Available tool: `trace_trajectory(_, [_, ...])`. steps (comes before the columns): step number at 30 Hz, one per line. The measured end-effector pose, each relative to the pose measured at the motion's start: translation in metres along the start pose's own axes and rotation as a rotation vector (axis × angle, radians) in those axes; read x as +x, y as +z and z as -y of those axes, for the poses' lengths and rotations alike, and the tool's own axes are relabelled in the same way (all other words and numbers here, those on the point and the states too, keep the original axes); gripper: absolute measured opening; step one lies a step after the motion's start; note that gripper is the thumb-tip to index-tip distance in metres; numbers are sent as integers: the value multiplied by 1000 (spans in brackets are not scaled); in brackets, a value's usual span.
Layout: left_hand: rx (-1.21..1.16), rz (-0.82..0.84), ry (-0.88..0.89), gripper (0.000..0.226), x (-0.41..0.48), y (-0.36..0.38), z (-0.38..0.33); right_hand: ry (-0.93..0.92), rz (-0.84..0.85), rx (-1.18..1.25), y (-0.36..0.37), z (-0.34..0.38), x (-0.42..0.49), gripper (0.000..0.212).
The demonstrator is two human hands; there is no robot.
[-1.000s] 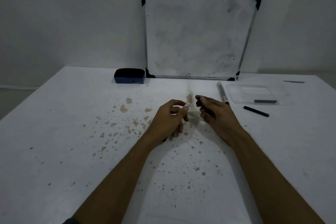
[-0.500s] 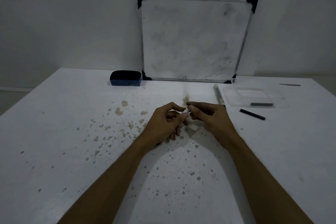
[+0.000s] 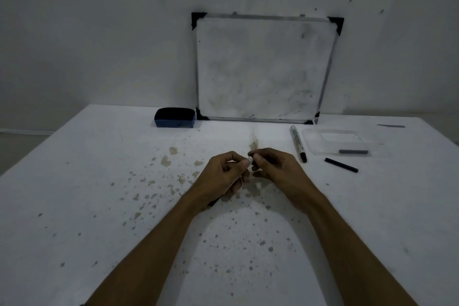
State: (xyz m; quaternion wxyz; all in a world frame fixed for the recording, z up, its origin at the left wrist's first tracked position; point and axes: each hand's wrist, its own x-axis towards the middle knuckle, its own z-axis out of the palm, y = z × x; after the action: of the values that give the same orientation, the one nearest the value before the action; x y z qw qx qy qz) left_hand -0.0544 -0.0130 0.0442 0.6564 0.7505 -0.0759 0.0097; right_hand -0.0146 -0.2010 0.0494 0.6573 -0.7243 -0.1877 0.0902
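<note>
1. A person's left hand [image 3: 223, 174] is gripping a marker [image 3: 250, 158] just above the stained table [image 3: 87, 181], fingers curled round the barrel.
2. The right hand [image 3: 275, 169] is pinching the marker's white end, seemingly working its plug loose or in.
3. The next move is likely calling for a firm twist while the left hand is bracing the smooth plastic.
4. Beyond are lying a slim pen [image 3: 297, 143], a black cap [image 3: 341, 165], a clear tray [image 3: 308, 144], a felt eraser [image 3: 174, 117] and a smudged whiteboard [image 3: 263, 69].

Whiteboard [image 3: 263, 69] at table's [image 3: 74, 181] back edge, eraser [image 3: 174, 117] left of it, marker [image 3: 298, 143] between right hand [image 3: 278, 169] and tray [image 3: 315, 141]
</note>
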Motion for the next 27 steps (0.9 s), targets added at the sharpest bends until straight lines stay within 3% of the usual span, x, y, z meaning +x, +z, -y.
trace_trajectory(4, [111, 30, -89, 31, -1, -7, -12, 4, -88, -5, 4, 1, 4, 28])
trace_trajectory(7, [300, -69, -106, 32, -15, -19, -11, 39, -174, 133, 5, 8, 10, 28])
trace_trajectory(10, [448, -214, -71, 31, -34, -26, -8, 37, -153, 99, 17, 15, 22, 26])
trace_trajectory(16, [471, -251, -106, 28, -36, -38, -7, 120, -85, 70, 51, 15, 53, 28])
trace_trajectory(18, [552, -264, -105, 24, -33, -42, -5, 67, -122, -89, 54, 5, 55, 31])
trace_trajectory(23, [744, -550, -138, 25, 14, -63, 0, -139, -226, -957, 31, -38, 45, 50])
trace_trajectory(27, [849, -617, -189, 27, 50, -70, 8, -113, -239, -1051, 29, -48, 45, 69])
